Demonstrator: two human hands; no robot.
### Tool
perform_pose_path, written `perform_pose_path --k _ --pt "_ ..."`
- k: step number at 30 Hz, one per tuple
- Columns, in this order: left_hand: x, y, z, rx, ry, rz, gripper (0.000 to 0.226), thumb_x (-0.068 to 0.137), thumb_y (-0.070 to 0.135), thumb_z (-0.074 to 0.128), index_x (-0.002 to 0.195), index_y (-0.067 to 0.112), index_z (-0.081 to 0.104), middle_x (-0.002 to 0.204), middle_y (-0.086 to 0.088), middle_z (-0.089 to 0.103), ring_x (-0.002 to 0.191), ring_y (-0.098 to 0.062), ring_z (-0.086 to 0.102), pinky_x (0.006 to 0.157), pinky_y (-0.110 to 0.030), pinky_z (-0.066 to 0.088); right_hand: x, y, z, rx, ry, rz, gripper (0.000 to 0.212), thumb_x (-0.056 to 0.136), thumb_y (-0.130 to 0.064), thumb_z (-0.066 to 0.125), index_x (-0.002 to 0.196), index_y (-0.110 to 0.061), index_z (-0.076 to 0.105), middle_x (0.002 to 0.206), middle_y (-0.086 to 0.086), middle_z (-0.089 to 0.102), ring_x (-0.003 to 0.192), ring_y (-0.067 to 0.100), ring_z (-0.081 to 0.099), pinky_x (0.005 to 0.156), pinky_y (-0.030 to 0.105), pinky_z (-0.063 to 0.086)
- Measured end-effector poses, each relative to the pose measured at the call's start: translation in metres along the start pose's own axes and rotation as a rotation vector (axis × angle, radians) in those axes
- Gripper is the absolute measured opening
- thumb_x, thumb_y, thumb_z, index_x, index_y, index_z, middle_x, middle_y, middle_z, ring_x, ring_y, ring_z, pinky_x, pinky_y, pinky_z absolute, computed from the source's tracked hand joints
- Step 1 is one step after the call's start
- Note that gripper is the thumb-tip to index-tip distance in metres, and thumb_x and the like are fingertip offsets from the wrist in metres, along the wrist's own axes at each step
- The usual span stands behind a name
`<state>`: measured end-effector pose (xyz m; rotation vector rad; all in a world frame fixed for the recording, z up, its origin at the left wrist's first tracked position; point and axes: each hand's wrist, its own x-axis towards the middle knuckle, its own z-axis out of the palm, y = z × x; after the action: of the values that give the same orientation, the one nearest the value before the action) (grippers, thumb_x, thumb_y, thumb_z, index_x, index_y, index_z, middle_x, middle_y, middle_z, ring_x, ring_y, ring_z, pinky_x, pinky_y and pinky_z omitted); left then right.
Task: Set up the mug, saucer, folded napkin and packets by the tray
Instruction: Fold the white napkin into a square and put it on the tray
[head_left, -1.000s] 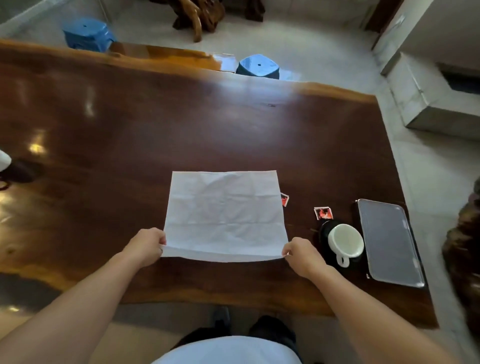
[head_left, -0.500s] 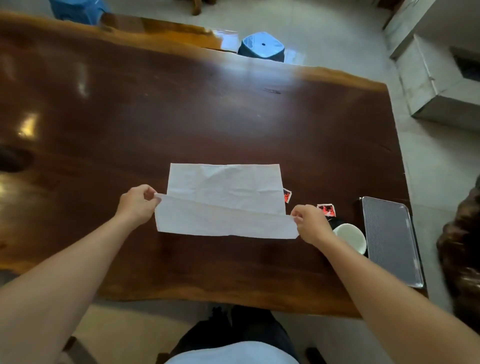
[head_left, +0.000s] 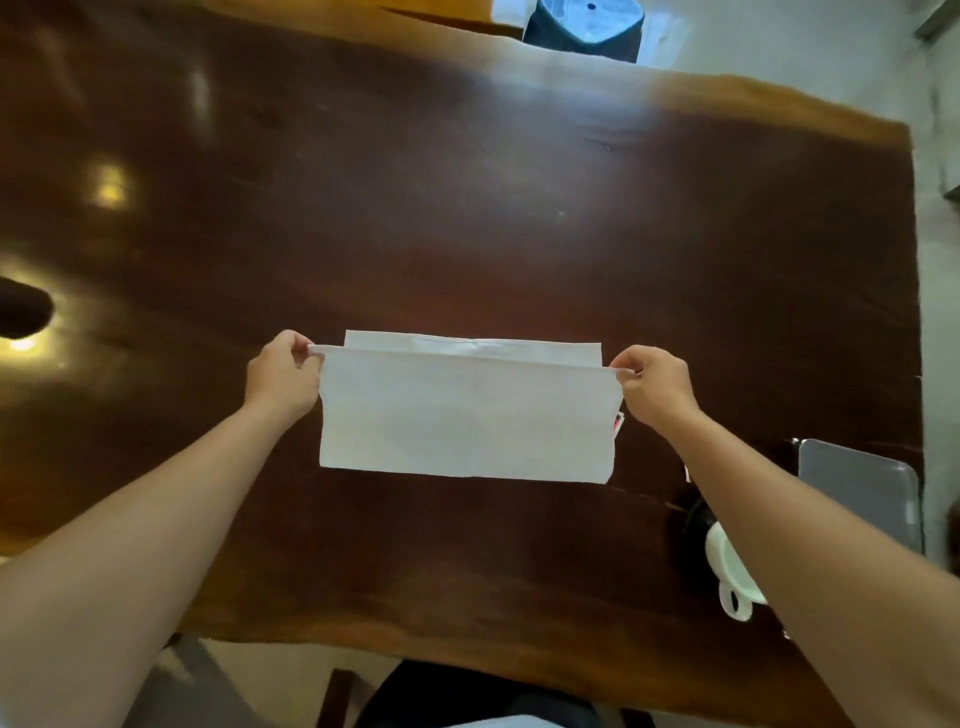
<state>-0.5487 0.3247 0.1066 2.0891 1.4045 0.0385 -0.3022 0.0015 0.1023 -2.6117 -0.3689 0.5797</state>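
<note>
**Napkin half over, far edges not yet matched**

The dark wooden table (head_left: 467, 208) fills the view, and the white napkin (head_left: 467, 426) lies across its middle, long axis running left to right, square to the person. The upper layer is doubled over from the near side, so the crease sits nearest the body. Its free edge is held up just short of the far edge, and a thin strip of the lower layer shows beyond it.

The left hand (head_left: 283, 371) pinches the left corner of that free edge between thumb and fingertips. The right hand (head_left: 654, 387) pinches the right corner the same way, with the edge taut between them. By my read, what is left is a short push away from the body, both hands level.

Off to the right, past the right forearm, sits the grey tray (head_left: 857, 493). The white mug (head_left: 722, 564) on its dark saucer (head_left: 693, 519) is just beside it. One red packet (head_left: 618, 422) peeks out at the napkin's right edge, so the right hand is nearer all of it.
</note>
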Motion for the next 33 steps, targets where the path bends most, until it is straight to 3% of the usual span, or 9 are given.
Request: perform_pose_path --k 10,14,17,20,24,29,33 --pt "0.056 -0.001 0.059 0.016 0.006 -0.139 0.020 0.101 0.021 0.054 0.117 0.011 0.059 0.104 -0.001 0.057 0.094 -0.019 0.052 0.079 -0.034 0.042 0.073 0.009 0.046 0.062 -0.058 0.099 0.014 0.100 -0.014 0.058 0.106 -0.012 0.070 0.098 0.002 0.066 0.090 0.016 0.061 0.068 0.024 0.043" --pt "0.069 -0.007 0.075 0.009 -0.056 -0.178 0.021 0.101 0.024 0.054 0.118 0.012 0.058 0.105 -0.002 0.060 0.097 -0.022 0.057 0.082 -0.040 0.050 0.088 0.015 0.063 0.093 -0.063 0.182 0.012 0.098 -0.017 0.061 0.107 -0.015 0.069 0.099 0.002 0.068 0.091 0.018 0.064 0.075 0.032 0.053" --pt "0.075 -0.012 0.083 -0.005 -0.078 -0.163 0.019 0.099 0.027 0.055 0.111 0.014 0.062 0.101 -0.001 0.062 0.095 -0.022 0.058 0.082 -0.041 0.050 0.095 0.017 0.070 0.129 -0.050 0.220 0.011 0.096 -0.017 0.063 0.106 -0.015 0.068 0.094 -0.001 0.066 0.088 0.016 0.063 0.075 0.032 0.052" --pt "0.074 -0.011 0.084 0.015 -0.098 -0.138 0.015 0.101 0.027 0.051 0.099 0.016 0.061 0.091 -0.001 0.062 0.086 -0.023 0.057 0.072 -0.036 0.043 0.097 0.016 0.071 0.162 -0.040 0.264 0.012 0.096 -0.020 0.064 0.107 -0.015 0.068 0.094 -0.001 0.066 0.088 0.016 0.064 0.077 0.034 0.055" --pt "0.070 -0.011 0.083 0.005 -0.133 -0.234 0.030 0.099 0.024 0.043 0.085 0.004 0.061 0.074 -0.006 0.058 0.072 -0.027 0.053 0.057 -0.035 0.034 0.095 0.019 0.066 0.214 -0.087 0.312 0.010 0.096 -0.023 0.064 0.104 -0.017 0.067 0.093 -0.001 0.067 0.091 0.018 0.066 0.084 0.042 0.060" --pt "0.072 -0.012 0.083 0.047 -0.188 -0.270 0.029 0.098 0.021 0.045 0.076 0.005 0.058 0.070 -0.008 0.053 0.061 -0.023 0.047 0.053 -0.032 0.031 0.099 0.022 0.068 0.207 -0.102 0.319 0.003 0.097 -0.022 0.063 0.099 -0.020 0.065 0.091 0.000 0.067 0.088 0.019 0.068 0.082 0.044 0.061" --pt "0.082 -0.018 0.087 0.066 -0.161 -0.233 0.038 0.101 0.032 0.044 0.076 0.006 0.056 0.068 -0.008 0.052 0.066 -0.026 0.050 0.056 -0.034 0.034 0.103 0.020 0.075 0.189 -0.054 0.319 0.002 0.096 -0.020 0.065 0.097 -0.020 0.063 0.087 -0.001 0.064 0.085 0.018 0.065 0.074 0.036 0.058"
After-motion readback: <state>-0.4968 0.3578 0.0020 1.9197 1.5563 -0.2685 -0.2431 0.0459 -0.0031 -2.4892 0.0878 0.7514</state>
